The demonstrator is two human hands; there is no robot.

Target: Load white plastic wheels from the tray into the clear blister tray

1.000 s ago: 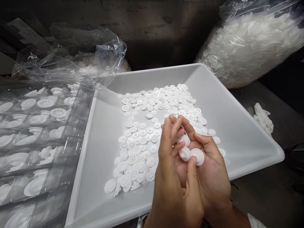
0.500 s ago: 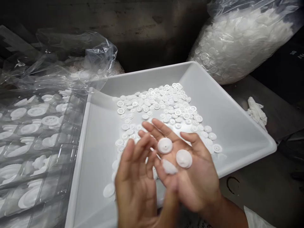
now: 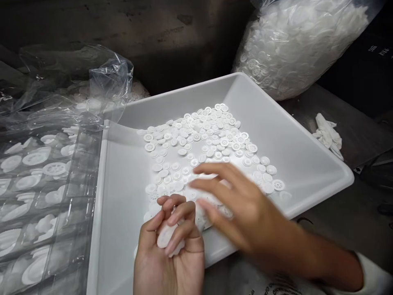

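- Well, the left hand (image 3: 167, 254) lies palm up, its fingers curled around white plastic discs (image 3: 166, 237).
- Just past it, the right hand (image 3: 242, 209) is open and blurred over loose discs (image 3: 199, 139) in a white tray (image 3: 285, 139).
- Beyond the right hand sits a clear bag (image 3: 291, 53) full of discs; left of the left hand, a clear blister tray (image 3: 39, 196) of moulded parts.

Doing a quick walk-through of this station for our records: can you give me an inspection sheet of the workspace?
Surface: white plastic tray on a dark bench.
Job's things: white plastic discs, many spoked, spread across the tray.
Clutter: crumpled white cloth right of the tray.
Hands: left hand curled around several discs; right hand blurred, open above the tray, nothing visibly held.
Cables: nothing seen.
Surroundings: full clear bag of discs behind; clear plastic sheeting over white parts at left; dark wall.
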